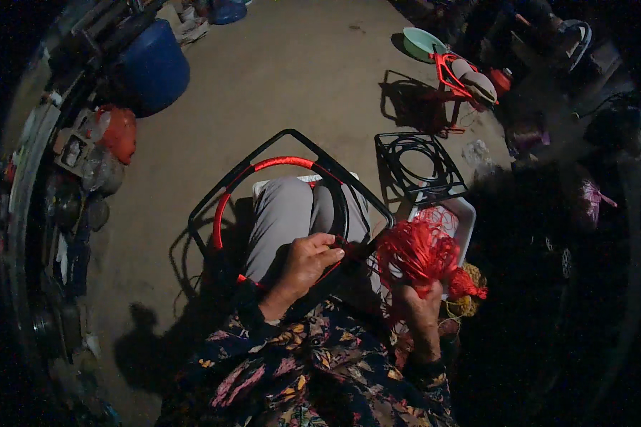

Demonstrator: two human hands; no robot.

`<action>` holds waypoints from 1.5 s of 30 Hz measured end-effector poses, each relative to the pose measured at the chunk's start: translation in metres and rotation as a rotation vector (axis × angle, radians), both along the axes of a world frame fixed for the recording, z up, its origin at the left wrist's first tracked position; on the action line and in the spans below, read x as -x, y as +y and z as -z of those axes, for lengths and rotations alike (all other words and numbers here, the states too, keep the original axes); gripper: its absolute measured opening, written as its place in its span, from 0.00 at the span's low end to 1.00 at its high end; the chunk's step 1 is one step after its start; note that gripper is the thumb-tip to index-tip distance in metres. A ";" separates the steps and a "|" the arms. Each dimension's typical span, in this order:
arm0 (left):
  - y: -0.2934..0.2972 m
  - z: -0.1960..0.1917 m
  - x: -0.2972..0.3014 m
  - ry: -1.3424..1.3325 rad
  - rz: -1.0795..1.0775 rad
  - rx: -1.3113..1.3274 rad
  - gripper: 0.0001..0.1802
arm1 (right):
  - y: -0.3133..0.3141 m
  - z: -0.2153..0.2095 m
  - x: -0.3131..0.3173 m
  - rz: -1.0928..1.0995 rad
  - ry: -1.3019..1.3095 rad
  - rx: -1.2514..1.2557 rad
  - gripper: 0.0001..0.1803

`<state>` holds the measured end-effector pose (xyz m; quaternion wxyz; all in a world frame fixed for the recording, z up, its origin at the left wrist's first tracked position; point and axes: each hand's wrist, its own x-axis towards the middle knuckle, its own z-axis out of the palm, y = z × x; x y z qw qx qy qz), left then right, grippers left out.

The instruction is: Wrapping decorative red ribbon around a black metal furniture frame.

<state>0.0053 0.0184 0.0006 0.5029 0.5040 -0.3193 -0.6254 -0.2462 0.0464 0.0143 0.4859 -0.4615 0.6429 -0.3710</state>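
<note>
A black square frame (233,173) with a round inner ring lies across my lap, over grey trousers. Red cord (283,162) is wrapped tightly round part of that ring, at its far and left sides; the right side of the ring is bare black. My left hand (308,265) is closed, thumb and fingers pinching the near right part of the ring. In my right hand (419,313), to the right of my lap, is a loose bundle of red cord (421,250). Its fingers are partly hidden behind the strands.
A white tub (465,220) with red strands stands at my right, and black frames (438,169) lie beyond it. Farther off are a red stool-like frame (452,75) and a pale green basin (421,43). A blue barrel (153,67) and a red bag (117,134) line the left.
</note>
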 end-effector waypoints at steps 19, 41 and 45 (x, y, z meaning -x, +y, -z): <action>-0.010 -0.004 -0.008 0.077 0.310 -0.076 0.15 | -0.005 -0.061 0.050 0.151 0.013 0.319 0.25; 0.014 -0.025 0.014 -0.832 -0.222 0.476 0.11 | -0.078 -0.071 -0.103 -0.400 0.765 0.682 0.14; 0.018 -0.028 0.015 -0.900 -0.055 0.391 0.05 | -0.089 -0.058 -0.102 -0.719 1.102 0.708 0.12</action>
